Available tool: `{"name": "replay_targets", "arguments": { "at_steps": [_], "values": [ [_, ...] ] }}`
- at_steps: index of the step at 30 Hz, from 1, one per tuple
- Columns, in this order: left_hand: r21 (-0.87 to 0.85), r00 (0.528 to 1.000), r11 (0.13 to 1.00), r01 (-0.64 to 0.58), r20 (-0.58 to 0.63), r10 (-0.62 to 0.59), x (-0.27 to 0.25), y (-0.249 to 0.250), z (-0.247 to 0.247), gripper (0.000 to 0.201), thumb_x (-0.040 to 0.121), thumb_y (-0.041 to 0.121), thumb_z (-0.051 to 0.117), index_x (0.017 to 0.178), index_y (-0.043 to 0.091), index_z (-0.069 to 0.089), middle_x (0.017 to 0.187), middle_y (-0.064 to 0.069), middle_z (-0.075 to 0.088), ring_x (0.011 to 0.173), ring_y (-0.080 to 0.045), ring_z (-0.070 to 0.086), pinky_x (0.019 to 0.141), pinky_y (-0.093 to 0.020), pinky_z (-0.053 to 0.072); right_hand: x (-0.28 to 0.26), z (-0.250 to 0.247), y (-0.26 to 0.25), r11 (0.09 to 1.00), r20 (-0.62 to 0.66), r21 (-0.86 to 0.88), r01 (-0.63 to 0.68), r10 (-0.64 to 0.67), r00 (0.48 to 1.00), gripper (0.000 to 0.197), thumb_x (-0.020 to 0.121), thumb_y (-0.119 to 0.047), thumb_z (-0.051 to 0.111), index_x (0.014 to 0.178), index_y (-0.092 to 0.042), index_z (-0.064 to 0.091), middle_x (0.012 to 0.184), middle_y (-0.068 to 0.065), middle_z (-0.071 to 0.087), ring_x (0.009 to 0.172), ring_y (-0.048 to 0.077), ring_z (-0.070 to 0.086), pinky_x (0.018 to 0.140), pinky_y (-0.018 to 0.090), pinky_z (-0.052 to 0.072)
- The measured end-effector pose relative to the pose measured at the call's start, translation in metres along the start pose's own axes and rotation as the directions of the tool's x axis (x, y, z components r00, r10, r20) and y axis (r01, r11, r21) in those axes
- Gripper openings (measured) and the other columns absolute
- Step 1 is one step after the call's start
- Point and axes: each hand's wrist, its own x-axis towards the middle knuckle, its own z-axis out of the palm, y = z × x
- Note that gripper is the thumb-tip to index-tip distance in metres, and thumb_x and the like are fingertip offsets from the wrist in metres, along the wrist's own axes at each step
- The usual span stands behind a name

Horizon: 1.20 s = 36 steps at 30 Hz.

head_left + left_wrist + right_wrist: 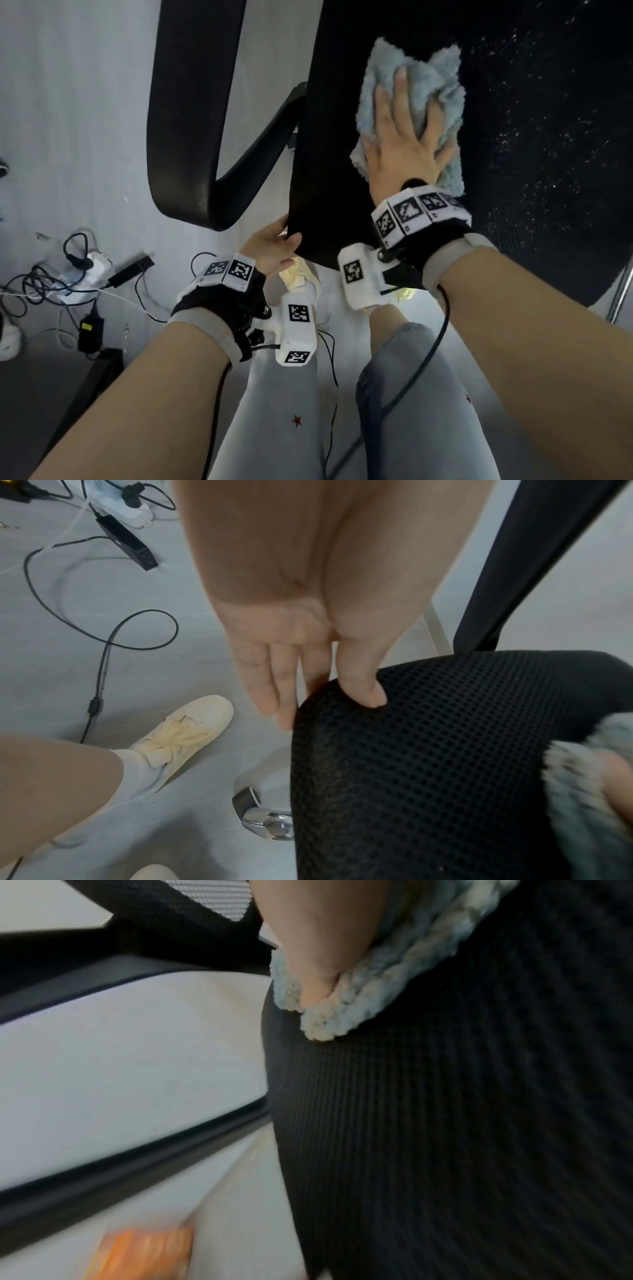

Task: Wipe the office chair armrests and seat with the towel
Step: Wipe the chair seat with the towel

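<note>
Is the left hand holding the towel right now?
No, the left hand grips the seat corner, while the right hand presses the towel flat.

No readable words, brand names or numbers appear in any of the three views. The only markings are black-and-white square coded patterns on the wrist bands (414,214) and on the white camera housings (297,329) worn at both wrists, and these carry no legible characters.
</note>
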Motion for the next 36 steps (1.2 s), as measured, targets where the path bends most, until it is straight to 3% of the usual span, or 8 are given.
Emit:
{"name": "replay_targets", "arguments": {
  "at_steps": [7, 10, 13, 17, 20, 27, 33, 36],
  "values": [
    [0.052, 0.993, 0.994, -0.092, 0.077, 0.088, -0.022, 0.005, 0.005, 0.052, 0.097, 0.01, 0.04, 0.143, 0.03, 0.025, 0.134, 0.012, 0.041, 0.133, -0.012, 0.036, 0.1, -0.031, 0.036, -0.052, 0.015, 0.033, 0.61, 0.363, -0.181, 0.771, -0.687, 0.629, 0.073, 0.084, -0.027, 0.056, 0.144, -0.04, 0.016, 0.155, -0.016, 0.011, 0.137, 0.03, 0.009, 0.103, 0.061, 0.027],
    [0.145, 0.971, 0.965, -0.219, 0.134, 0.2, -0.028, 0.007, 0.002, 0.067, 0.097, 0.009, 0.042, 0.147, 0.034, 0.006, 0.145, 0.021, 0.024, 0.136, -0.001, 0.023, 0.112, -0.028, 0.025, -0.014, -0.01, 0.054, 0.902, 0.149, -0.246, 0.354, -0.326, 0.934, 0.08, 0.083, -0.031, 0.06, 0.145, -0.04, 0.01, 0.156, -0.012, 0.006, 0.138, 0.035, 0.008, 0.102, 0.063, 0.027],
    [0.262, 0.955, 0.919, -0.296, 0.115, 0.275, -0.028, 0.015, 0.007, 0.069, 0.097, 0.011, 0.042, 0.147, 0.033, -0.001, 0.156, 0.014, 0.0, 0.134, 0.007, 0.005, 0.116, -0.024, 0.011, 0.009, -0.028, 0.05, 0.984, 0.054, 0.031, -0.176, 0.174, 0.983, 0.06, 0.096, -0.028, 0.039, 0.144, -0.043, 0.006, 0.155, -0.021, -0.006, 0.141, 0.033, -0.001, 0.107, 0.063, 0.016],
    [0.413, 0.949, 0.856, -0.31, 0.074, 0.308, -0.026, 0.032, 0.031, 0.072, 0.097, 0.006, 0.039, 0.146, 0.016, -0.012, 0.152, 0.001, -0.028, 0.138, -0.001, -0.012, 0.107, -0.01, 0.001, -0.028, -0.003, 0.03, 0.982, 0.169, -0.054, 0.18, -0.169, 0.971, 0.064, 0.094, -0.021, 0.042, 0.144, -0.044, 0.008, 0.154, -0.022, -0.008, 0.138, 0.033, -0.003, 0.106, 0.064, 0.011],
    [0.533, 0.951, 0.796, -0.288, 0.061, 0.303, -0.025, 0.036, 0.041, 0.08, 0.095, 0.006, 0.043, 0.144, 0.01, -0.02, 0.148, -0.007, -0.037, 0.141, -0.015, -0.025, 0.113, -0.019, -0.004, -0.042, 0.005, 0.052, 0.765, 0.305, -0.16, 0.623, -0.562, 0.769, 0.064, 0.094, -0.029, 0.047, 0.143, -0.044, 0.01, 0.154, -0.023, -0.004, 0.134, 0.029, 0.001, 0.104, 0.06, 0.02],
    [0.659, 0.927, 0.67, -0.342, 0.121, 0.355, -0.034, 0.041, 0.05, 0.069, 0.095, 0.001, 0.04, 0.147, 0.007, -0.004, 0.15, -0.007, -0.033, 0.139, -0.018, -0.028, 0.107, -0.017, -0.008, -0.006, -0.028, 0.082, 0.976, -0.009, 0.119, -0.183, 0.185, 0.983, 0.055, 0.096, -0.034, 0.039, 0.143, -0.046, 0.014, 0.154, -0.024, 0.0, 0.14, 0.029, 0.008, 0.109, 0.054, 0.015],
    [0.781, 0.959, 0.566, -0.263, 0.146, 0.244, -0.038, 0.061, 0.075, 0.065, 0.097, 0.008, 0.038, 0.148, 0.014, -0.001, 0.151, -0.008, -0.031, 0.141, -0.022, -0.025, 0.115, -0.042, -0.006, -0.064, -0.001, 0.08, 0.851, 0.278, -0.087, 0.517, -0.478, 0.833, 0.059, 0.096, -0.024, 0.041, 0.144, -0.042, 0.011, 0.154, -0.022, -0.006, 0.133, 0.027, -0.001, 0.105, 0.057, 0.015],
    [0.855, 0.977, 0.482, -0.19, 0.114, 0.182, -0.032, 0.069, 0.083, 0.065, 0.097, 0.013, 0.039, 0.149, 0.014, -0.001, 0.151, -0.016, -0.03, 0.141, -0.028, -0.023, 0.117, -0.049, 0.003, -0.04, -0.018, 0.114, 0.879, 0.268, -0.166, 0.447, -0.396, 0.878, 0.065, 0.094, -0.03, 0.043, 0.144, -0.044, 0.004, 0.155, -0.02, -0.007, 0.138, 0.032, 0.005, 0.106, 0.057, 0.017]
  ]
}}
